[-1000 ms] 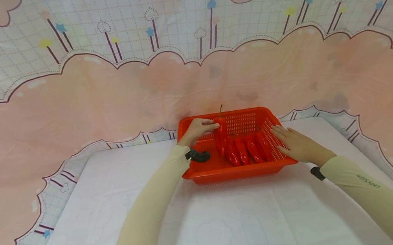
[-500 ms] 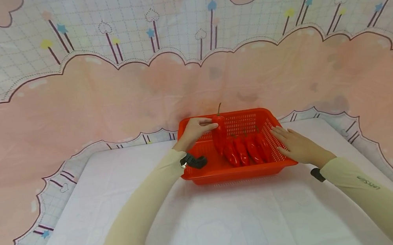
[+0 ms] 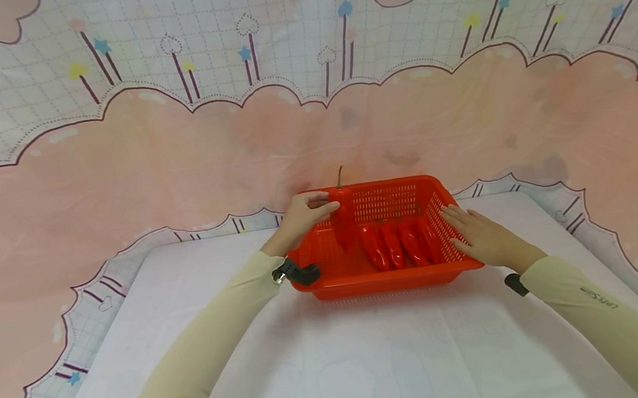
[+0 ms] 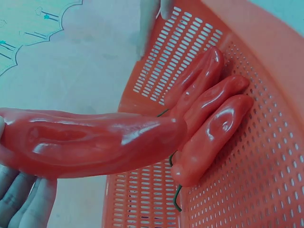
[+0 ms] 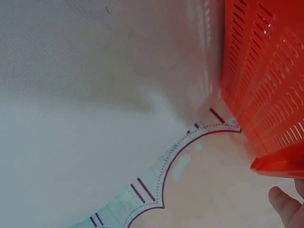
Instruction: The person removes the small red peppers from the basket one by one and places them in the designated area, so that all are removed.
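left arm (image 3: 211, 337), pale-sleeved, stretched forward and inward. left hand (image 3: 300, 217) bare, held ahead of its wrist; left thumb (image 3: 328, 209) and fingers set in a pinch, left fingers (image 4: 38, 204) partly seen in the left wrist view. right arm (image 3: 607, 312), also pale-sleeved, angled in from the right. right hand (image 3: 484, 234) bare, back turned up; right fingers (image 3: 460, 218) straightened, right thumb (image 3: 461, 247) spread slightly apart. hands set well apart.

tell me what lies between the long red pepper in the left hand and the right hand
Head view: four glossy red peppers inside the perforated red plastic basket, then its side wall, lie between the held pepper and the right hand.
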`<state>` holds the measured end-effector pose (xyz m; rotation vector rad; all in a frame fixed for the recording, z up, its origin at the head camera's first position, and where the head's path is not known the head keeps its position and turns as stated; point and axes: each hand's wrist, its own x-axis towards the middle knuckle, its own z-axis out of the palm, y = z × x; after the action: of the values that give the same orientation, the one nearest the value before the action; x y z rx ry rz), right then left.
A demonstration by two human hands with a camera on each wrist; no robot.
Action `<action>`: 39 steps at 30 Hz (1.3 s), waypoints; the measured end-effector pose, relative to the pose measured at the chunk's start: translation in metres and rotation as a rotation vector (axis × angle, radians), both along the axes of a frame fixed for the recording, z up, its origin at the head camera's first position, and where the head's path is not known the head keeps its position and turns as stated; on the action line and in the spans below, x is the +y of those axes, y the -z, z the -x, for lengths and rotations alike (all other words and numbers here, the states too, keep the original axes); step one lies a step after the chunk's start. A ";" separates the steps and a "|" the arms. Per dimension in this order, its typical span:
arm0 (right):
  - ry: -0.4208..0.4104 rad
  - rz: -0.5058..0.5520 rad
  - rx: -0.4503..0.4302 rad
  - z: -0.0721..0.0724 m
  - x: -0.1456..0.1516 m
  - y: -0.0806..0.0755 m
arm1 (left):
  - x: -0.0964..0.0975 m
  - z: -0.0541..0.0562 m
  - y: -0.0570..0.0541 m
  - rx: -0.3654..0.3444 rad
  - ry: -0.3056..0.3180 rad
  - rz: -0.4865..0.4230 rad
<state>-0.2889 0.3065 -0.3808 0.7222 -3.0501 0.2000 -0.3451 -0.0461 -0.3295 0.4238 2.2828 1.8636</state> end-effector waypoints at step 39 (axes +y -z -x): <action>0.016 -0.023 0.005 0.000 0.001 0.000 | -0.088 -0.042 -0.027 0.029 -0.067 0.122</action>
<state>-0.2888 0.3072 -0.3807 0.6988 -3.0575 0.1626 -0.3031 -0.1341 -0.3028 0.3628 2.4423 1.7466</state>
